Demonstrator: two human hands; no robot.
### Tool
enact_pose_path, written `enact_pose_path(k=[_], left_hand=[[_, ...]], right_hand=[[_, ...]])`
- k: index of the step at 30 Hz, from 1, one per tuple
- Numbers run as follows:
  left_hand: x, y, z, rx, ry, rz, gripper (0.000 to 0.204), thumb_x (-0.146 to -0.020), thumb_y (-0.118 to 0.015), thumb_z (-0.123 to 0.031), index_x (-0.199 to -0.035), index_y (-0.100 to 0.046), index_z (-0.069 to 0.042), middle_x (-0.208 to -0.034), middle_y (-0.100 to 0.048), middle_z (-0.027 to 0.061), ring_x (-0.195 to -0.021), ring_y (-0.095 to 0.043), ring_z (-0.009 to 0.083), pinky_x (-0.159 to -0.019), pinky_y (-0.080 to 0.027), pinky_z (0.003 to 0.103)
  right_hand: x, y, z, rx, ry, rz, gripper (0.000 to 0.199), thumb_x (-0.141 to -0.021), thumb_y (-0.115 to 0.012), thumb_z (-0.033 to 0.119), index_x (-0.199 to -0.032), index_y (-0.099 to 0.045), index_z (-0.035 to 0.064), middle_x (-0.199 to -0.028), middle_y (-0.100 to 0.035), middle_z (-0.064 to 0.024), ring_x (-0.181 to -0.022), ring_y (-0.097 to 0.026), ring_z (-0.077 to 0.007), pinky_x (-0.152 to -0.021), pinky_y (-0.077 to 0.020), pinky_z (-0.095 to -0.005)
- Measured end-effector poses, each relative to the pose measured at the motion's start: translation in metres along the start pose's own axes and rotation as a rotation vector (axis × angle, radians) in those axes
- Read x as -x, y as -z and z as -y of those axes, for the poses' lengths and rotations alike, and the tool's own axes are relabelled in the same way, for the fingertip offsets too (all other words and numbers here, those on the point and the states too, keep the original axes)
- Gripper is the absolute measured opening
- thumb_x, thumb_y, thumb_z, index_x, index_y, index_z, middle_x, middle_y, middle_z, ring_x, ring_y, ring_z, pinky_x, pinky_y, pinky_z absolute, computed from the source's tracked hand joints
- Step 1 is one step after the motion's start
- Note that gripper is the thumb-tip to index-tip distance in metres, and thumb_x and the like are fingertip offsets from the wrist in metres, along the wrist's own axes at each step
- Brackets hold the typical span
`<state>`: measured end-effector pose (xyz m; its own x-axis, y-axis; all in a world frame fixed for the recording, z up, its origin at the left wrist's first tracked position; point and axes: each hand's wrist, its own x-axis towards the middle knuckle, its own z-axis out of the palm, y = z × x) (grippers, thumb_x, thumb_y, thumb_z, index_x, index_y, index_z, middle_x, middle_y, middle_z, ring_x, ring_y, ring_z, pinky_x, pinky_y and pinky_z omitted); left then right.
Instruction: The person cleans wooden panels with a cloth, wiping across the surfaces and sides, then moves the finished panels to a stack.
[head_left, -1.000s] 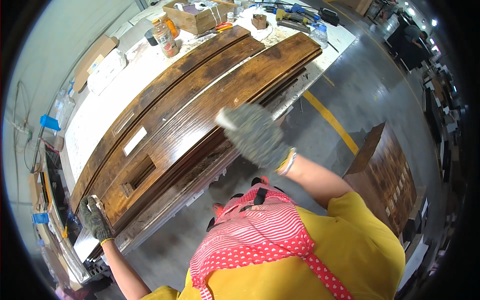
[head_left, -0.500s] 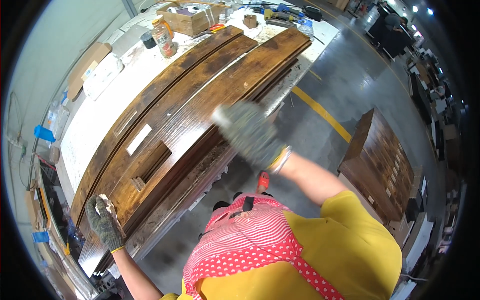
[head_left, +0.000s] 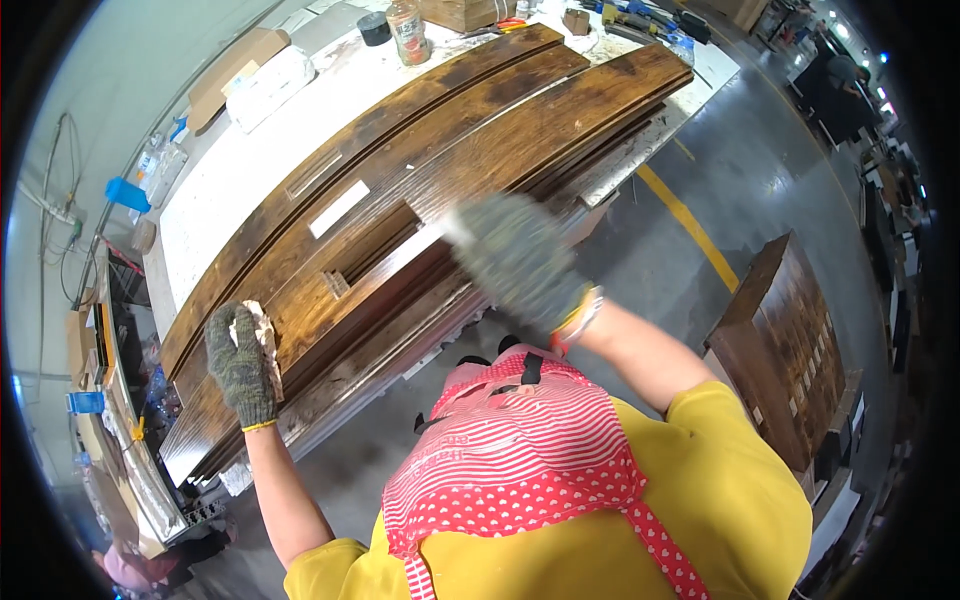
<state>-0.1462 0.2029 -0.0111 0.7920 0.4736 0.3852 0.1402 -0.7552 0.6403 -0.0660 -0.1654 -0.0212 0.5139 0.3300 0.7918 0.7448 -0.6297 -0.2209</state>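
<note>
Knit grey-green gloves cover both of my hands. My left hand [head_left: 243, 368] is closed round a crumpled pale cloth or paper [head_left: 266, 345] at the left end of the nearest dark-stained wooden board [head_left: 560, 125]. That board has a long rectangular cutout [head_left: 385, 245]. My right hand [head_left: 518, 262] is over the board's near edge, just right of the cutout, and motion blurs it. Something whitish shows at its fingertips, too smeared to name. Behind lie more brown boards, among them a long grooved board [head_left: 450, 68], with a white strip [head_left: 339, 208] on the wood.
On the white table [head_left: 300, 120] stand a bottle [head_left: 408, 35], a dark round container [head_left: 374, 28] and a cardboard box [head_left: 460, 12]. Tools [head_left: 640, 22] lie at the far right. A wooden cabinet-like piece [head_left: 790, 350] rests on the floor beyond my right arm.
My view has shifted, so the table sits higher and farther right. Along the board, my right hand has moved left toward the cutout. My left hand stays at the board's left end.
</note>
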Motion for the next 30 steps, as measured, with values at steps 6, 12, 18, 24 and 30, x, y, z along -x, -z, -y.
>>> enact_pose_path(k=[6,12,18,24,30], left_hand=[[0.0,0.014,0.01,0.213,0.038,0.065,0.026,-0.097,-0.062,-0.021,-0.113,-0.065,-0.001,-0.108,-0.066,0.0097,-0.097,-0.06,0.0181,-0.087,-0.048,0.034],[-0.001,0.094,0.067,0.368,0.102,-0.006,0.026,-0.097,-0.061,-0.018,-0.117,-0.062,-0.001,-0.11,-0.063,0.0092,-0.097,-0.06,0.018,-0.084,-0.05,0.033],[0.015,0.103,0.086,-0.036,-0.251,-0.067,0.038,-0.089,-0.066,-0.022,-0.119,-0.061,0.0,-0.117,-0.062,0.0176,-0.109,-0.058,0.0334,-0.097,-0.045,0.042],[0.001,0.037,-0.04,0.416,-0.061,0.238,0.027,-0.102,-0.052,-0.02,-0.12,-0.06,-0.002,-0.113,-0.062,0.0091,-0.107,-0.056,0.0193,-0.098,-0.043,0.034],[-0.048,-0.076,-0.205,0.459,-0.402,0.38,0.033,-0.095,-0.062,-0.02,-0.122,-0.053,-0.003,-0.111,-0.061,0.0124,-0.102,-0.059,0.0218,-0.091,-0.05,0.035]], right_hand=[[-0.001,-0.034,0.08,-0.297,0.037,0.221,0.038,-0.089,-0.061,0.028,-0.118,-0.062,0.0039,-0.112,-0.064,-0.015,-0.109,-0.06,-0.0287,-0.097,-0.0471,-0.0427],[0.002,0.044,-0.003,-1.429,-1.065,0.009,0.034,-0.098,-0.058,0.03,-0.118,-0.062,0.0028,-0.094,-0.063,-0.0036,-0.082,-0.059,-0.0098,-0.067,-0.0485,-0.0233],[0.042,0.08,-0.064,-1.178,-1.195,-0.183,0.034,-0.095,-0.063,0.028,-0.118,-0.061,0.0037,-0.097,-0.066,-0.0063,-0.083,-0.063,-0.0166,-0.065,-0.0533,-0.0294],[0.043,0.141,-0.162,-1.372,-1.085,-0.502,0.033,-0.091,-0.068,0.027,-0.114,-0.062,0.0036,-0.095,-0.066,-0.0101,-0.084,-0.064,-0.0209,-0.07,-0.0556,-0.031],[-0.003,0.16,-0.276,-0.94,-0.845,-0.259,0.034,-0.095,-0.064,0.032,-0.117,-0.061,0.0063,-0.1,-0.064,-0.0078,-0.088,-0.063,-0.0153,-0.073,-0.0556,-0.0273]])
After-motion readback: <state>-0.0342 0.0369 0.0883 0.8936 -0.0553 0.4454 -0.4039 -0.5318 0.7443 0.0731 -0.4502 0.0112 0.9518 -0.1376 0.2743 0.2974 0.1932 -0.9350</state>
